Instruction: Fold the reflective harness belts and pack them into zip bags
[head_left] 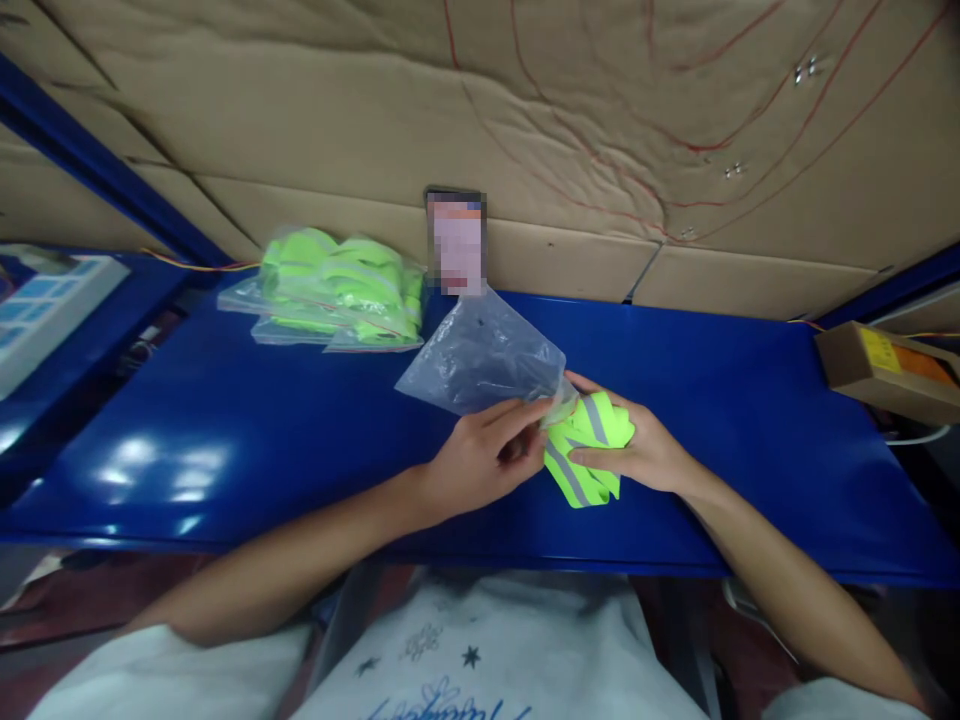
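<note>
My left hand (491,450) pinches the edge of a clear plastic bag (484,355) near its mouth. The bag stretches away to the upper left over the blue table. In my right hand (652,445) is a folded neon-yellow reflective strap (589,450) with grey stripes, the thumb on top and other fingers behind. The strap's upper left part meets the bag's mouth; whether any of it is inside I cannot tell. Several bagged neon-yellow reflective straps (337,285) lie piled at the back left.
A phone (457,240) leans on the cardboard wall (337,130) behind the bag. On the right end of the blue table (712,390) is a small cardboard box (885,370). A white and blue item (56,310) sits at far left.
</note>
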